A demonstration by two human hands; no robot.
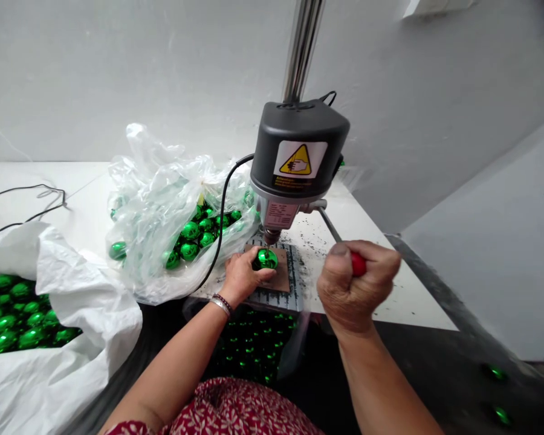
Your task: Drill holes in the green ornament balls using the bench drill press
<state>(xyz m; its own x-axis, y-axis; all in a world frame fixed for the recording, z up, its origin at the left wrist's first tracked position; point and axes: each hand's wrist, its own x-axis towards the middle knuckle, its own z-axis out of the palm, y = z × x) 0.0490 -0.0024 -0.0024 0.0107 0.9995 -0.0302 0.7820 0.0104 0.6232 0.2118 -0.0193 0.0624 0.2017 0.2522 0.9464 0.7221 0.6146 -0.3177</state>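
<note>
A red patterned garment (249, 408) lies nearest. Near the table (417, 302)'s front edge, a green ball (267, 258) sits on a brown board (280, 281) beneath the drill press (299, 166); the left grip (243, 275) pinches its side, presumably to stop it spinning. The right grip (360, 281) clenches a red knob (358, 264), apparently for feed leverage, forearm angled upward.

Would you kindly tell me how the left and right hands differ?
The left hand holds a green ball beneath the drill press; the right hand grips a red knob. The left hand's thumb stands apart from its fingers; the right hand makes a fist. Bracelets circle the left wrist; the right wrist shows none. Both are ungloved.
</note>
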